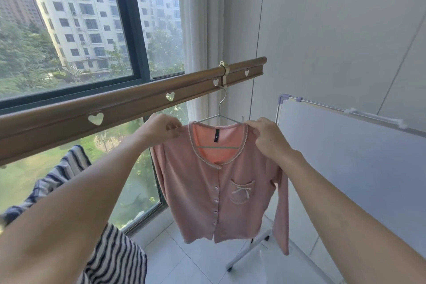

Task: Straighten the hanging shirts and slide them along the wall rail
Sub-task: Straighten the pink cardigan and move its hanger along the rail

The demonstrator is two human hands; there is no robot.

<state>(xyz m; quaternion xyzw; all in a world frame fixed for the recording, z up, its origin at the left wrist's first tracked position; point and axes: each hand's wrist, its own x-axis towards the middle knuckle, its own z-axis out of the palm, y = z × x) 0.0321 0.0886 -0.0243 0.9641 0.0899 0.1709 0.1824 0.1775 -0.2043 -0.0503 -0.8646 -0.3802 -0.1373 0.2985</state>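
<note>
Pink cardigan [219, 191] on hanger [219, 113], hooked under wooden rail [129, 104] clip [224, 74]. Left hand [161, 127], right hand [265, 138] each pinching shoulder seam. Tug outward evenly, don't stretch knit.

Two bare forearms entering from the lower corners, no sleeves in view, left hand [161, 127] and right hand [268, 137] without rings, watch or gloves, small dark mole on back of right hand
</note>
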